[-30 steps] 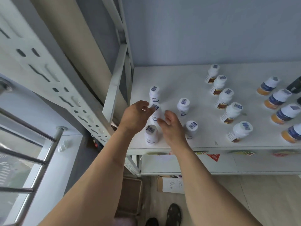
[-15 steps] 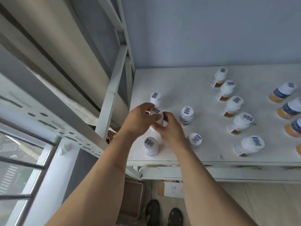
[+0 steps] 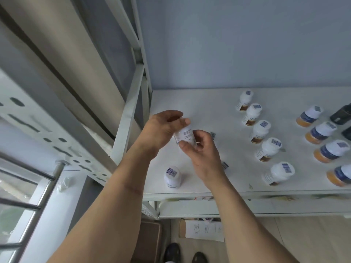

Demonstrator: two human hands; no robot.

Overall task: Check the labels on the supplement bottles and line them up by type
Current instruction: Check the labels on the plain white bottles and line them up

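A: What are the hands doing?

B: Both are holding one white bottle (image 3: 184, 136) up above the white shelf (image 3: 209, 103), near its left end. The left hand (image 3: 161, 130) is curling its fingers over the bottle's upper part, and the right hand (image 3: 201, 150) is pinching its lower part between thumb and fingers. The bottle's printed label is facing the camera, though the text is too small to read.

A: And the other bottles?

B: One purple-labelled bottle (image 3: 172, 176) is standing upright near the front edge, just left of the right forearm. Two more are showing only slivers of their caps behind the right hand. Further right, a row of five brown-banded bottles (image 3: 260, 130) is running from back to front, and beyond it a row of orange bottles with blue labels (image 3: 322, 131) is lining up the same way. Dark objects (image 3: 341, 114) are sitting at the far right edge; I cannot tell what they are
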